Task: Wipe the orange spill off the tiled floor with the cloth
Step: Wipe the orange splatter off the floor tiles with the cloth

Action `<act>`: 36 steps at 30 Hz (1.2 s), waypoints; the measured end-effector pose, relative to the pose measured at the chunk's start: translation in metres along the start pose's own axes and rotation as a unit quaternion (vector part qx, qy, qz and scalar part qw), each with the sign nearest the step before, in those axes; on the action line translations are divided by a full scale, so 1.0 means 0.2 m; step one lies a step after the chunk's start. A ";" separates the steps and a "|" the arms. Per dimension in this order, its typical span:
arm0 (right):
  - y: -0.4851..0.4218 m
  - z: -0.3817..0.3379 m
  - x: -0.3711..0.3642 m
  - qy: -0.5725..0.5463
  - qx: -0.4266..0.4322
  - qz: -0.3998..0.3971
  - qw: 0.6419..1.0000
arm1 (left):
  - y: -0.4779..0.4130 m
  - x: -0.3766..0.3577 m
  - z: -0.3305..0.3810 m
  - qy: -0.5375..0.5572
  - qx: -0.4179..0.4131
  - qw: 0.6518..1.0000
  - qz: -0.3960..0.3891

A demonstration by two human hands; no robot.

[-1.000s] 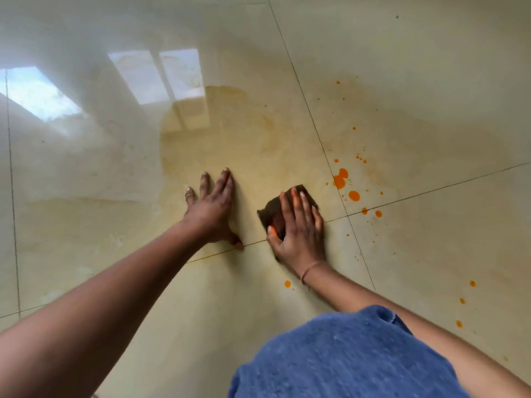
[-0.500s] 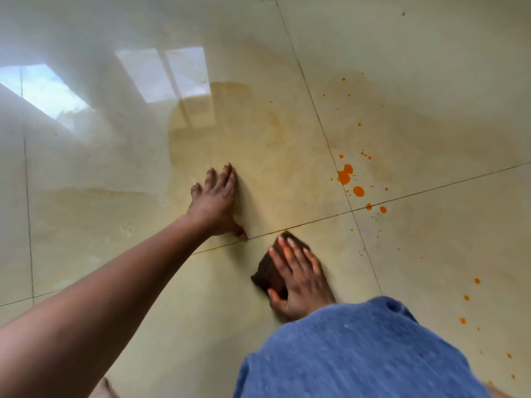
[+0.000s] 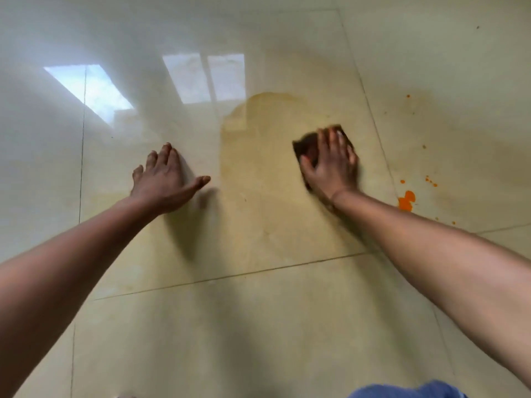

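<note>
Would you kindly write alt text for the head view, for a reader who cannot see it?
A person's right hand presses a dark cloth onto a glossy beige tiled floor, while the left hand rests flat on it. Orange spill remains right of the cloth.

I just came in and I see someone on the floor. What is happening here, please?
A person is wiping a tiled floor. The right hand presses a dark cloth flat on the tile, and the left hand is spread on the floor for support. Orange spots remain to the right of the cloth, untouched for now, and a yellowish smear covers the tile between the hands.
</note>
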State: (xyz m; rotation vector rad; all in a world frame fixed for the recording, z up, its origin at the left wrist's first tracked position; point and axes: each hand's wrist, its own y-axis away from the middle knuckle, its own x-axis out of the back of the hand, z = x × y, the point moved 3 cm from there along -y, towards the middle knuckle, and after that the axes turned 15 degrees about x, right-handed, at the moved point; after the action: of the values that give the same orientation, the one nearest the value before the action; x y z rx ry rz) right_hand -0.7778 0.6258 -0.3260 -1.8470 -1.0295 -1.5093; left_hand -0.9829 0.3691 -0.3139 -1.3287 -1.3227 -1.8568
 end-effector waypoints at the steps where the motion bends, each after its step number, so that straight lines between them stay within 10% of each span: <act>1: -0.15 -0.12 -0.03 0.003 0.010 0.000 1.000 | -0.03 -0.02 -0.03 0.002 -0.011 1.000 0.002; 8: 0.09 -0.57 -0.15 -0.024 0.286 -0.065 0.956 | -0.05 -0.07 -0.12 0.000 -0.063 0.998 0.003; 13: -0.60 -0.32 -0.03 -0.012 -0.069 0.029 0.997 | -0.08 -0.18 -0.13 0.017 -0.057 0.998 0.024; 19: -0.35 -0.69 -0.17 0.007 0.289 -0.077 0.954 | -0.08 -0.16 -0.14 0.044 -0.061 0.997 0.016; 24: -0.60 -0.61 -0.11 -0.012 0.017 -0.023 1.000 | -0.08 -0.17 -0.13 0.038 -0.060 0.997 0.031; 29: -0.23 -0.62 -0.14 0.009 0.381 -0.088 0.921 | -0.07 -0.16 -0.13 0.032 -0.056 0.998 0.027; 33: -0.54 -0.33 -0.01 -0.022 -0.030 -0.004 0.999 | -0.07 -0.17 -0.12 0.026 -0.054 0.997 0.040; 36: -0.28 -0.49 -0.10 -0.014 0.127 -0.040 0.991 | -0.06 -0.14 -0.11 0.018 -0.040 0.999 0.017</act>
State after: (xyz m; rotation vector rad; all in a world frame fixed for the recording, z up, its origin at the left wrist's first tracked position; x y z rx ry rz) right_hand -0.8805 0.5741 -0.3251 -1.6697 -1.2588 -1.3299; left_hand -0.9916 0.3499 -0.3461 -1.3432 -1.2125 -1.9194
